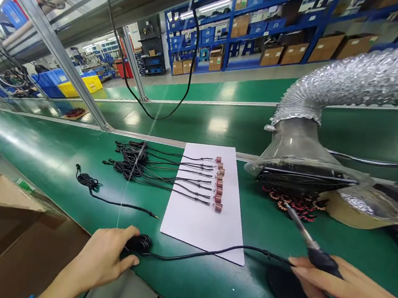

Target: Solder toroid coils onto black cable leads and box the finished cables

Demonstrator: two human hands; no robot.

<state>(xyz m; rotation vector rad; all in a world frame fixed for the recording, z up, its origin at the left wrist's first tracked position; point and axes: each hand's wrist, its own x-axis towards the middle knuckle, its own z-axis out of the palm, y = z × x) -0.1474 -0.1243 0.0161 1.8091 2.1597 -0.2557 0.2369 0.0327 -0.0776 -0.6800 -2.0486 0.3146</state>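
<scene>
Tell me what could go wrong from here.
The soldering iron points at the pile of red coils; if hot, it might scorch them. The right hand holds both the iron and the black cable, so a slip could burn the cable. The cable also crosses the white board's near corner; a tug might shift it and disturb the row of copper coils.

The left forearm (62, 284) slants up from the lower left of the frame. Its bare left hand (104, 257) lies low, left of centre, back upward, with forefinger (129, 232) and thumb (130, 262) curved apart in a gripping arc. The right hand (355, 289) comes in from the lower right, fingers (310, 274) stretched leftward, their tips close together in a pinch.
</scene>
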